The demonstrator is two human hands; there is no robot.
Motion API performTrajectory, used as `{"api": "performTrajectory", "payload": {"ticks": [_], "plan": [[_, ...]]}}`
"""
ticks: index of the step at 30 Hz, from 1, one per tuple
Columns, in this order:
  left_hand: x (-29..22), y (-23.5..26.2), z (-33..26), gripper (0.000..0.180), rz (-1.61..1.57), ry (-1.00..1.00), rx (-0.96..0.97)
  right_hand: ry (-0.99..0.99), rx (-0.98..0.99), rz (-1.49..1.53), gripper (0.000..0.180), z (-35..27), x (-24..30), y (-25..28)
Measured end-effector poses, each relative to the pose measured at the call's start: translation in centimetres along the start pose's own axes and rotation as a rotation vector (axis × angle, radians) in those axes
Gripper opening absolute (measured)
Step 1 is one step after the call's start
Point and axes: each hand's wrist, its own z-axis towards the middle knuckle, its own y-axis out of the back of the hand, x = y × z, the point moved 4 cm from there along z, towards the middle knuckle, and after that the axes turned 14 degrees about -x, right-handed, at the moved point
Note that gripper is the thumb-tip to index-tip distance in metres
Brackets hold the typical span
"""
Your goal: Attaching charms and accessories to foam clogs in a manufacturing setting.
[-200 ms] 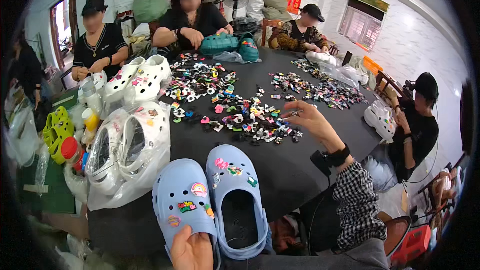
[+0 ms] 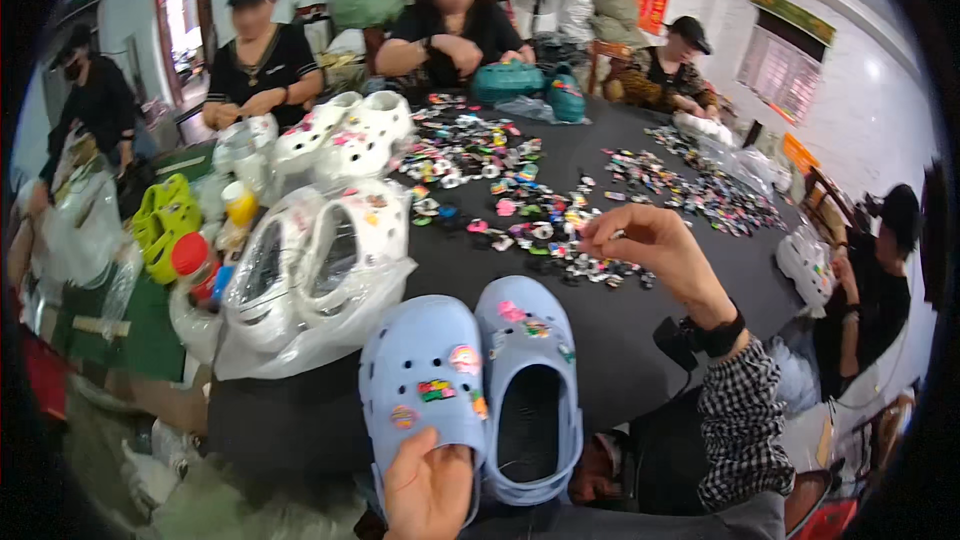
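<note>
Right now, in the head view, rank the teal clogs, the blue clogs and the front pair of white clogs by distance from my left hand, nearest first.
1. Blue clogs: one in your left hand, its mate just right.
2. Front white clogs: ahead, to the left.
3. Teal clogs: far side of the table.

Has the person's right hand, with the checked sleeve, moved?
Yes: the right hand has moved left against the nearest charm pile, and now covers more of it.
</note>
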Motion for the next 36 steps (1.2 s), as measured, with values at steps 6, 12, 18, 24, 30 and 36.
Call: {"api": "performTrajectory", "payload": {"ticks": [6,12,18,24,30,36], "plan": [[0.8,-0.6,1.0,0.026,-0.556,0.426,-0.206,-0.065,0.369,-0.036,0.021,-1.8,4.0,-9.3],[1.5,-0.3,1.1,0.023,-0.574,0.544,-0.288,-0.015,0.548,-0.130,0.016,-2.2,3.9,-14.1],[1.2,-0.2,0.8,0.018,-0.568,0.573,-0.244,0.285,0.634,-0.324,0.013,-0.6,4.2,-17.3],[2.3,1.0,0.3,0.016,-0.388,0.361,-0.152,0.291,0.664,-0.510,0.015,-0.8,4.6,-18.6],[1.8,-0.5,1.6,0.060,-0.482,0.533,-0.289,0.549,0.657,-0.655,0.012,-0.6,4.8,-19.0],[1.5,-0.7,1.5,0.059,-0.501,0.525,-0.258,0.554,0.826,-0.633,0.011,-0.6,4.7,-20.3]]}}
